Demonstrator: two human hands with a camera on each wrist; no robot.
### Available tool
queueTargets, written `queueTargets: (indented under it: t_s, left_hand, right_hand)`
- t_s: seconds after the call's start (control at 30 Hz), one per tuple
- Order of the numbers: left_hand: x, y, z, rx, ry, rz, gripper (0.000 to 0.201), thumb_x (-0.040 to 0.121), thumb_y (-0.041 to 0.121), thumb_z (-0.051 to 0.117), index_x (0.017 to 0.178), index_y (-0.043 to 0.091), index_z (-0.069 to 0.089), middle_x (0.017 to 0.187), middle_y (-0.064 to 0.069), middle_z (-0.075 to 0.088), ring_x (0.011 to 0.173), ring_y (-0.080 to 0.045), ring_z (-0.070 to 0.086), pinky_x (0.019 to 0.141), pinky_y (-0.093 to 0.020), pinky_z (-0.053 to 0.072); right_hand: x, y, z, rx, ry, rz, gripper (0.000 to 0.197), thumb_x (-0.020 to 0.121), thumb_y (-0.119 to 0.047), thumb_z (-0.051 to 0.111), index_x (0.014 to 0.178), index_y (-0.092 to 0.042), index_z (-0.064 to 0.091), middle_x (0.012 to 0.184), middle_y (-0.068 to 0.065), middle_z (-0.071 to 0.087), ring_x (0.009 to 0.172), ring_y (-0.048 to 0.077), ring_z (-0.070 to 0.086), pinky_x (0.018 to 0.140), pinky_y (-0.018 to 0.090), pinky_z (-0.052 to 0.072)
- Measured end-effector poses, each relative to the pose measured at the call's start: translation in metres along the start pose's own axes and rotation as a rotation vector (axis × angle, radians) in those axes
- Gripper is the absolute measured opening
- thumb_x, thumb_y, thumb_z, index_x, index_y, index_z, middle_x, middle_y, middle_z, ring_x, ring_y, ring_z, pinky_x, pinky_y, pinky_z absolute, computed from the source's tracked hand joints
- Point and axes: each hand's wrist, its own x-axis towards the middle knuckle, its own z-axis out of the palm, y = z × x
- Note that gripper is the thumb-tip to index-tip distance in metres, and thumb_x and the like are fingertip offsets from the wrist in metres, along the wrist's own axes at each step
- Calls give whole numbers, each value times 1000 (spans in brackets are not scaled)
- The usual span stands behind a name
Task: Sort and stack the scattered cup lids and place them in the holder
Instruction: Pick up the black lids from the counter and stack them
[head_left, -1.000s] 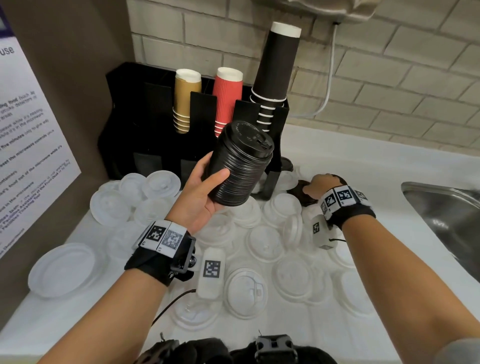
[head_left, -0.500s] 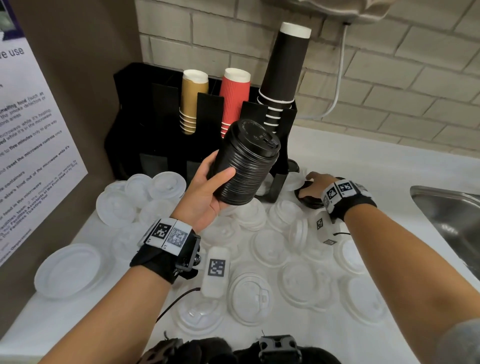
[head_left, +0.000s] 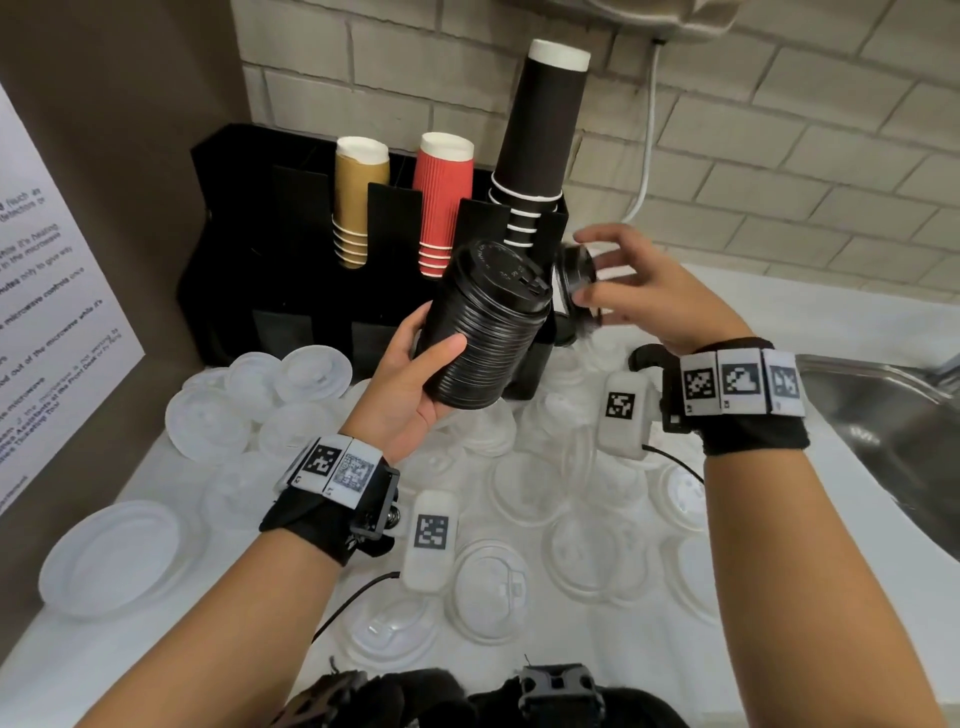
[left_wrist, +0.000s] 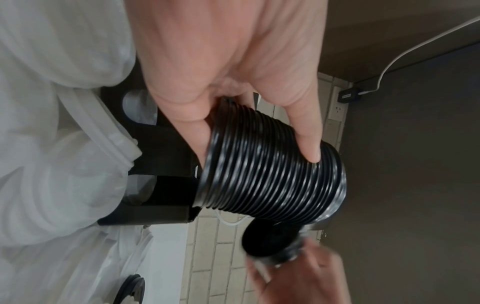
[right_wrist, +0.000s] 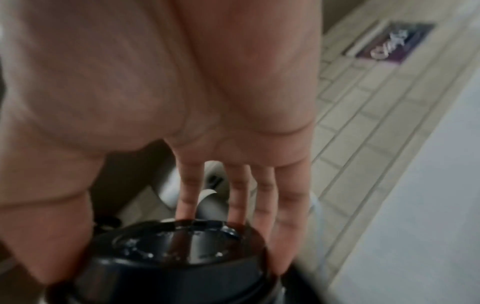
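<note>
My left hand (head_left: 415, 379) is gripping the tall stack of black lids (head_left: 483, 327) above the counter (head_left: 779, 312); my right hand (head_left: 639, 291) is pinching a few more black lids (head_left: 574, 275) beside its top. Misaligned rims could be jamming, tipping the stack.

Clear lids (head_left: 524, 493) crowded the counter (head_left: 779, 306) below both hands. Black holder (head_left: 249, 218) and its tall cup stacks (head_left: 540, 135) blocked the back; bare counter lay right, toward the sink (head_left: 883, 415).
</note>
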Motion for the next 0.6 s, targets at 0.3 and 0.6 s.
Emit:
queueTargets:
  t_s: [0.3, 0.6]
  left_hand:
    - [3, -8, 3, 23, -14, -12, 60, 75, 19, 69, 131, 29, 52, 124, 5, 66, 112, -18, 66, 79, -38, 59]
    - [2, -11, 4, 54, -48, -23, 52, 74, 18, 70, 122, 33, 58, 116, 9, 70, 105, -13, 68, 73, -33, 59]
  right_hand:
    - [-11, -34, 15, -118, -111, -168, 51, 75, -19, 73, 119, -35, 53, 105, -10, 57, 98, 16, 60, 86, 27, 51]
    - [-6, -48, 20, -250, -202, -209, 47, 82, -10, 68, 120, -36, 60, 116, -10, 60, 104, 1, 55, 91, 14, 44]
